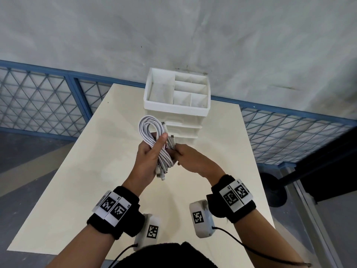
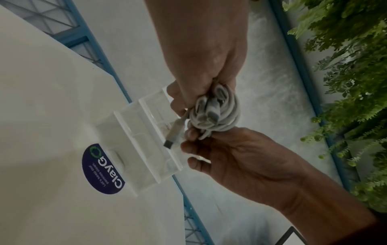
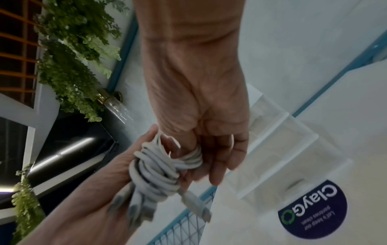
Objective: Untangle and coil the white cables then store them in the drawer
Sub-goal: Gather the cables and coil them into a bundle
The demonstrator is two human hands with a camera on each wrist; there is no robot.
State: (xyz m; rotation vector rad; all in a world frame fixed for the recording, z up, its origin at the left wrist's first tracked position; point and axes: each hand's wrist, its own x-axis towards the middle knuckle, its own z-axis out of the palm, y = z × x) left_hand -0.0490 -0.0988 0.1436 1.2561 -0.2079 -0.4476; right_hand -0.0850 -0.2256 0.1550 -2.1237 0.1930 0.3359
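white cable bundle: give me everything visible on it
The white cable bundle is several smooth, rubbery-looking cords coiled into an oblong loop, held in the air above the table. Connector ends hang from its lower end; others stick out by the wrap. The left hand grips its middle; the right hand pinches strands wound around it.

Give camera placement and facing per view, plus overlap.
Head: looks down at table, drawer unit; both forearms, left hand, right hand show.
Left wrist: under left forearm, along left hand to white cables; right hand enters.
Right wrist: along right hand; left hand enters.
Shared: cables, both hands, drawer unit.
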